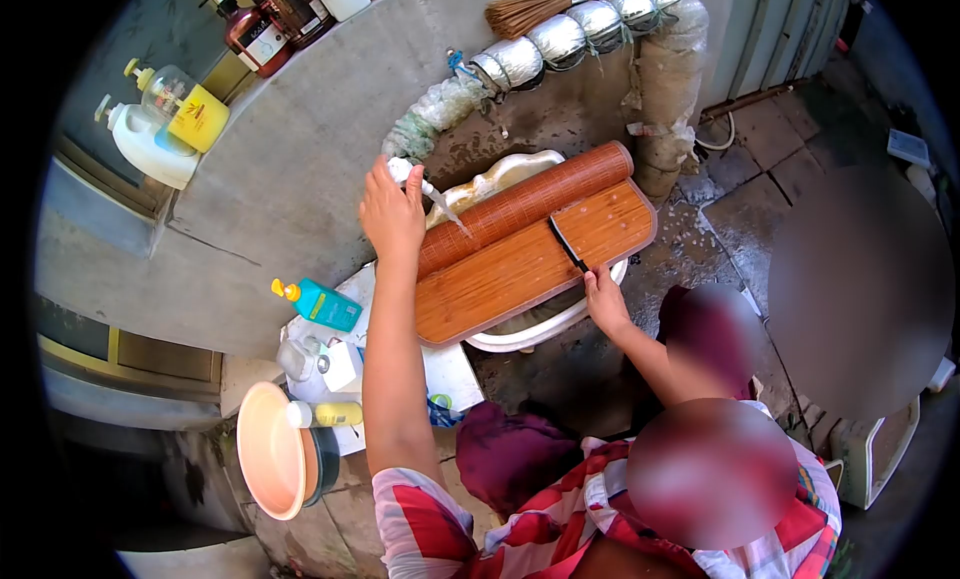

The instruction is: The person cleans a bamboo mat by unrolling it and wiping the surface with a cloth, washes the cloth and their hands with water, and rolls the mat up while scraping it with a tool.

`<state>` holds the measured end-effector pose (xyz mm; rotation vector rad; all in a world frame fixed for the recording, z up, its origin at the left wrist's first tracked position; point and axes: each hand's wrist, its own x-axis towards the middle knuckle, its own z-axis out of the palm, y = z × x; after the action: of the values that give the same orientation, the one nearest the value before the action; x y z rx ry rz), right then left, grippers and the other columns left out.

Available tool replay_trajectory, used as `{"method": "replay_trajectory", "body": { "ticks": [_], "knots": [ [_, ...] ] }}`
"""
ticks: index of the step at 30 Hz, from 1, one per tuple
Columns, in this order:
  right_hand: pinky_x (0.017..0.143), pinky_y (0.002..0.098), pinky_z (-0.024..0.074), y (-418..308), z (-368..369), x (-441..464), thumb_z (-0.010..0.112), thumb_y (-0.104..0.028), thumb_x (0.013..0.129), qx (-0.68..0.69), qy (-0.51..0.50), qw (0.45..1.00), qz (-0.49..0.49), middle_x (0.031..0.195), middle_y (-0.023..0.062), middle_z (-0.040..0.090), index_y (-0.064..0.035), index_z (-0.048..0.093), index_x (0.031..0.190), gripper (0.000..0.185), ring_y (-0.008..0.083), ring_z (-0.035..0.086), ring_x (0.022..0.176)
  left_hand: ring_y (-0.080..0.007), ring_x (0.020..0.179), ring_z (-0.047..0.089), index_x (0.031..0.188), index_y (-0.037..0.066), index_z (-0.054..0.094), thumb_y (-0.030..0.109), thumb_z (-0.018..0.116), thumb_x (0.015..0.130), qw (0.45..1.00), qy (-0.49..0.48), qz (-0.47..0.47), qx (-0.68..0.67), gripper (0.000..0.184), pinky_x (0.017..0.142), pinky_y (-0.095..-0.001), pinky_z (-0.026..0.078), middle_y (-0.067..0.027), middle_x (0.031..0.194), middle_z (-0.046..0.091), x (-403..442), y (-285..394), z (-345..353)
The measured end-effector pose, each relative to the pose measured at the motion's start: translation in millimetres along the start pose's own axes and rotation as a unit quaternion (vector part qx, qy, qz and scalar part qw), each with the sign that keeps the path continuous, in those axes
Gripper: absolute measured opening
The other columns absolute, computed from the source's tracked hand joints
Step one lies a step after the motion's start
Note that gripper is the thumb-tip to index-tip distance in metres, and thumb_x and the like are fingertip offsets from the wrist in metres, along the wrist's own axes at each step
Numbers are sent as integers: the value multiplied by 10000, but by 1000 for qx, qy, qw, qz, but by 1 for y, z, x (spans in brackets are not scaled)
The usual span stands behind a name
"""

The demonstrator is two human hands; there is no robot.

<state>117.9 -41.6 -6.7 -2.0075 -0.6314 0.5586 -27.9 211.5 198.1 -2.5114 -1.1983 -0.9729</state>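
My left hand (pixel 392 214) is closed on a white tap (pixel 400 171), and water runs from its spout. A brown slatted mat (pixel 535 259), rolled up along its far side, lies across a white sink (pixel 540 331). My right hand (pixel 605 301) grips the near end of a thin black-handled tool (pixel 568 245), which rests on the flat part of the mat. The tool's exact kind is hard to tell.
A teal pump bottle (pixel 330 306) stands on a white ledge left of the sink. Nearby are a peach basin (pixel 270 451) and a yellow bottle (pixel 338 414). Wrapped pipes (pixel 520 59) arch behind the sink, with a straw brush (pixel 528 15) above.
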Motion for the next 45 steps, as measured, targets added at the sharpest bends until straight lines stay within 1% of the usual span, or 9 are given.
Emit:
{"method": "replay_trajectory", "body": {
  "ticks": [2, 9, 13, 18, 26, 27, 28, 40, 45],
  "knots": [
    [794, 486, 444, -4, 0, -1, 404, -295, 998, -6, -13, 1000, -2, 925, 268, 614, -24, 482, 1109, 303, 471, 570, 939, -358, 970, 580, 1277, 67, 466, 301, 629, 875, 983, 139, -41, -112, 493, 840, -453, 448, -160, 1090, 576, -12, 2, 8],
    [788, 533, 443, -24, 3, -13, 399, -312, 999, -91, -135, 986, -29, 985, 313, 601, -14, 474, 1107, 325, 502, 536, 982, -302, 1015, 574, 1277, 61, 483, 158, 628, 838, 976, 28, -75, -203, 472, 880, -425, 451, -149, 1145, 557, -23, -9, -8],
    [739, 565, 443, -17, 12, -7, 362, -267, 1005, -66, -23, 997, -19, 893, 338, 599, 1, 432, 1090, 289, 514, 560, 902, -272, 1030, 574, 1232, 75, 529, 177, 648, 815, 930, 76, -286, -216, 445, 887, -395, 452, -135, 1124, 566, -92, -32, 34],
    [799, 580, 449, -52, 60, -39, 332, -257, 993, -163, -175, 969, -68, 894, 340, 616, 19, 407, 1040, 290, 507, 588, 897, -341, 1116, 513, 1241, 74, 528, 208, 615, 788, 816, -40, -561, -132, 480, 979, -427, 399, -186, 1244, 485, -183, -33, 50],
    [820, 534, 452, -86, 142, -70, 396, -261, 982, -160, -302, 921, -188, 943, 306, 622, 25, 494, 1063, 313, 471, 581, 950, -332, 1148, 486, 1287, 46, 441, 95, 647, 777, 758, -6, -628, -176, 553, 1004, -415, 369, -187, 1239, 478, -255, -61, 72],
    [820, 534, 452, -84, 144, -72, 396, -261, 982, -166, -305, 918, -190, 943, 306, 622, 25, 494, 1063, 313, 471, 581, 950, -296, 1130, 495, 1276, 20, 434, 64, 637, 786, 665, 46, -665, -337, 532, 983, -387, 389, -172, 1222, 486, -256, -65, 74],
    [827, 530, 450, -81, 143, -71, 401, -276, 982, -161, -289, 927, -176, 960, 298, 622, 19, 523, 1046, 326, 466, 575, 968, -259, 1112, 505, 1266, -5, 427, 33, 626, 795, 548, 98, -675, -485, 512, 961, -358, 409, -157, 1206, 494, -258, -67, 76],
    [822, 558, 449, 13, -11, 12, 353, -326, 1000, -152, 101, 983, 37, 975, 323, 614, 17, 538, 1040, 392, 502, 567, 965, -260, 1023, 547, 1123, -10, 445, -78, 490, 744, 391, 252, -690, -554, 388, 863, -397, 494, -163, 1127, 509, -235, -65, 62],
    [779, 572, 457, -45, 87, -79, 351, -293, 999, -144, -126, 979, -71, 874, 330, 608, 17, 488, 973, 340, 504, 577, 890, -276, 1086, 537, 1282, -33, 392, -48, 483, 744, 347, 240, -686, -593, 545, 895, -424, 477, -185, 1191, 501, -227, -60, 52]
  ]
}}
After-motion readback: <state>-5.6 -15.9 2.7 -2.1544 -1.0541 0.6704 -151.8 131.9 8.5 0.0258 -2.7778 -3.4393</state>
